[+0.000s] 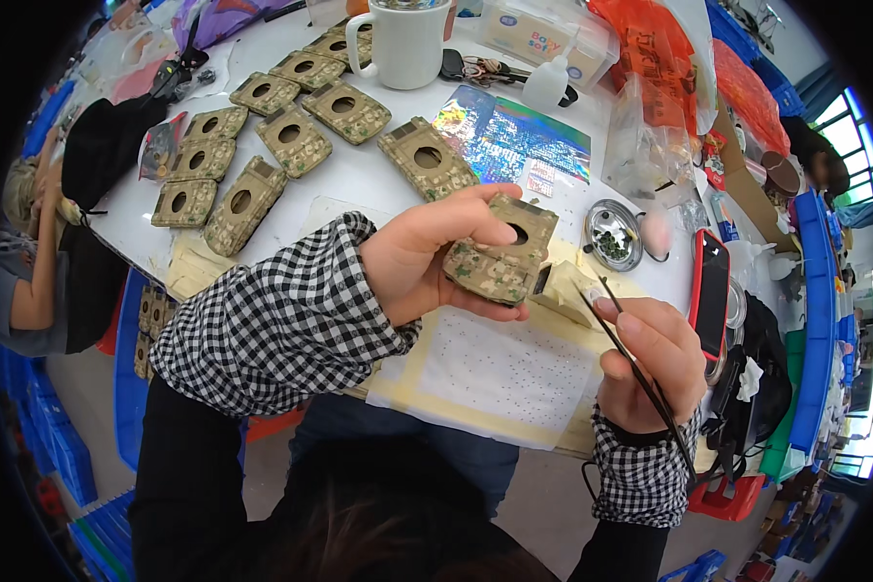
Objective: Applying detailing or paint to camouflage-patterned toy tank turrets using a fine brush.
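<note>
The white round table (359, 184) carries the work, and over its near edge lies a white sheet dotted with tiny specks and bordered in cream tape (500, 373). Toward the far left edge about ten flat camouflage-patterned cases, each with a round hole (296, 141), lie spread in loose rows, well apart from the hands. A white ceramic mug (403, 44) stands at the far edge, and a red phone (710, 291) lies at the right edge, near a small round metal dish of dark beads (613, 235).

The left hand (422, 262) grips one camouflage case with a round hole (500, 257), thumb on top and fingers beneath, holding it tilted above the dotted sheet. The right hand (650, 364) pinches thin black tweezers (635, 369), whose tips point up toward the case's right end, just beside a cream-coloured block (565, 288).

By the look of it, the step in hand is fine decoration or fitting on the held case. The next move would call for a steady case and a precise tweezer tip at its edge.
</note>
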Demonstrator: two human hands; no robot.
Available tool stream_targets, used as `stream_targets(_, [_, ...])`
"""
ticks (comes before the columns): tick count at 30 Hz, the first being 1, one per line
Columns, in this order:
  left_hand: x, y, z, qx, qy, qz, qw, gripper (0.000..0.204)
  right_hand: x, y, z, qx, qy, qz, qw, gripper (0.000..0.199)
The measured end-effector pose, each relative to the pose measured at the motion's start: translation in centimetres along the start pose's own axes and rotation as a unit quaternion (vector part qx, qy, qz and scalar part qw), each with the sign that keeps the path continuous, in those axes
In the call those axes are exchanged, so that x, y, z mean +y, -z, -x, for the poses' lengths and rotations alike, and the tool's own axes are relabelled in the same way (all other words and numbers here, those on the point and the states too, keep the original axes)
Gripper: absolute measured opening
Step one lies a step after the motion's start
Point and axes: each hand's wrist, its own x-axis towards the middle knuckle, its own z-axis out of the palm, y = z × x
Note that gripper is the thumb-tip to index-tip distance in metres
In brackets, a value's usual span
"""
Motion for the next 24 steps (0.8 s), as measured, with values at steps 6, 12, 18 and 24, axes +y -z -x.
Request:
stream_targets(6, [-0.3, -0.1, 0.1, 0.037, -0.121, -0.048, 0.991, 0.067, -0.2, 0.0, -0.1, -0.008, -0.014, 0.023, 1.000, 0.025])
stream_targets(12, [-0.4, -0.3, 0.1, 0.058, -0.186, -0.105, 0.975, 0.068, -0.1, 0.0, 0.0, -0.020, -0.013, 0.018, 1.000, 0.025])
stream_targets(18, [-0.7, 0.5, 0.0, 0.058, -0.216, -0.164, 0.961, 0.068, 0.0, -0.4, 0.3, -0.007, -0.035, 0.019, 0.999, 0.023])
stream_targets(24, [-0.8, 0.6, 0.5, 0.052, -0.173, -0.134, 0.974, 0.060, 0.8, -0.7, 0.9, 0.030, -0.061, 0.014, 0.998, 0.022])
